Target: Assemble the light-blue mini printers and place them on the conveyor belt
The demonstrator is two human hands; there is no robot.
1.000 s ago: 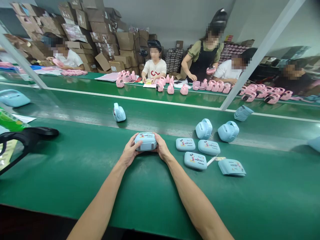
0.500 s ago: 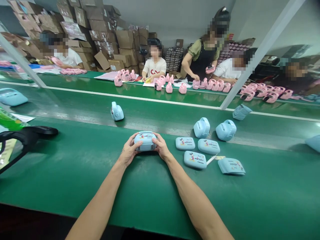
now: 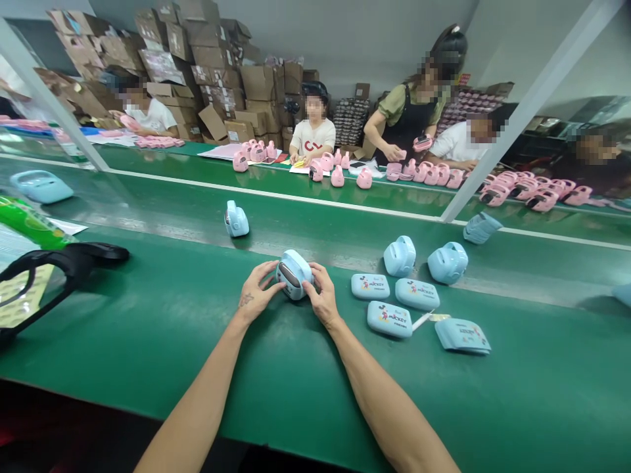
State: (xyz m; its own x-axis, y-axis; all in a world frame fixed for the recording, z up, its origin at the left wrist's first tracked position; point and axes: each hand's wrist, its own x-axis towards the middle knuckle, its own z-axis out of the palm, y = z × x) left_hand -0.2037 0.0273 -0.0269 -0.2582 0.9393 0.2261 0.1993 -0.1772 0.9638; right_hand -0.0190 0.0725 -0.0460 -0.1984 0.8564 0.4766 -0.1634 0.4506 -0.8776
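Between my two hands is a light blue plastic housing (image 3: 296,261) with a loop handle on top and a dark oval panel facing me. My left hand (image 3: 256,291) grips its left side, thumb at the lower front edge. On the opposite side my right hand (image 3: 323,297) closes round it, thumb also at the front. To the right lie flat blue covers printed with Mickey: one (image 3: 370,286), another (image 3: 417,293) and a nearer one (image 3: 389,319). Further right, several similar covers form a stack (image 3: 462,336). The underside of the held housing is hidden.
Blue housings stand beyond: one (image 3: 237,219) at the left, two (image 3: 399,255) at the right. Stacked blue parts (image 3: 482,228) sit farther back. A black strap (image 3: 73,269) and a green packet (image 3: 32,220) lie left. Co-workers sit and stand across the bench behind pink housings (image 3: 325,162).
The housing has been turned in my hands: its Mickey-printed face was toward me, and now the handle and dark panel show. My view has shifted slightly left.
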